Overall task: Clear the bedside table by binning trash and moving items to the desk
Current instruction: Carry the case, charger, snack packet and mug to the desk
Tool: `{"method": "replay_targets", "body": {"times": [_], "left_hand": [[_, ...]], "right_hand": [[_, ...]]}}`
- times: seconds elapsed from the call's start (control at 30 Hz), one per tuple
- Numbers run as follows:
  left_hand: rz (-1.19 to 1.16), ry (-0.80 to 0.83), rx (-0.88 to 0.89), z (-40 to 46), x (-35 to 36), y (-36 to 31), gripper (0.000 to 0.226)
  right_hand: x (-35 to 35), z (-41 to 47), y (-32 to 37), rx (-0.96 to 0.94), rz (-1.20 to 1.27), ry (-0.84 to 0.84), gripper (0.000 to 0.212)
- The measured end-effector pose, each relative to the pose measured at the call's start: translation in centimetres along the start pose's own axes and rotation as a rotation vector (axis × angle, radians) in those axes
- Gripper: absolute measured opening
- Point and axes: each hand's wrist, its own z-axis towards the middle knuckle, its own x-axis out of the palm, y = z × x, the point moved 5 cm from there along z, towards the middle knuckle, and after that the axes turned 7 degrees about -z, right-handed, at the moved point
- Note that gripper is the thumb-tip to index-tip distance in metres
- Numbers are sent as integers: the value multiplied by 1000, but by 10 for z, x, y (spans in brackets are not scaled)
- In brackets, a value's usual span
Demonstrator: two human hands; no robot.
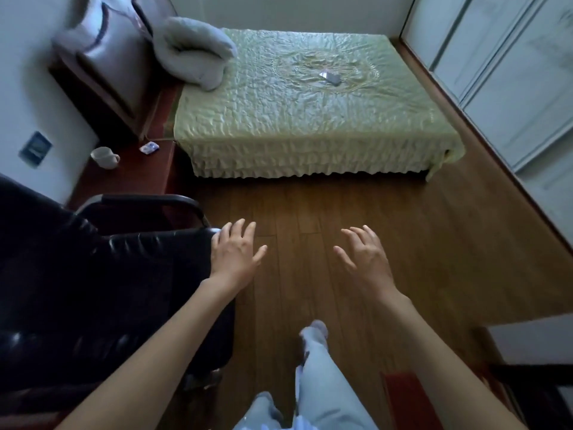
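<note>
The dark red bedside table (pixel 136 175) stands at the left, between the wall and the bed. On it sit a white mug (pixel 104 157) and a small blue-and-white packet (pixel 149 147). My left hand (pixel 234 253) is held out open over the floor, its fingers spread beside the black chair's seat edge. My right hand (pixel 366 252) is also open and empty, above the wooden floor. Both hands are well short of the bedside table.
A black leather armchair (pixel 93 274) fills the left foreground between me and the bedside table. The bed (pixel 310 119) with a green cover holds a folded grey quilt (pixel 192 51) and a small grey object (pixel 331 77). White wardrobe doors (pixel 511 72) line the right. Wooden floor (pixel 341 206) lies ahead.
</note>
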Motion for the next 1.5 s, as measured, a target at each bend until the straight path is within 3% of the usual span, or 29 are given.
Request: {"method": "replay_targets", "body": {"times": [0.33,0.5,0.8,1.17,1.5], "left_hand": [[16,-20,-136,180,3,-26,61],[0,-47,-260,239,-6,-13,61],[-25,-53,-483,321,-14,74,62],[-40,-140,-614,456,-68,199,61],[-55,-151,-826,537,-74,292,61]], "right_hand": [[-1,203,-41,-71,26,97,50],[1,301,-26,-198,-2,148,52],[65,438,68,-435,7,283,51],[114,610,217,-642,44,258,46],[183,748,324,-875,0,340,45]]}}
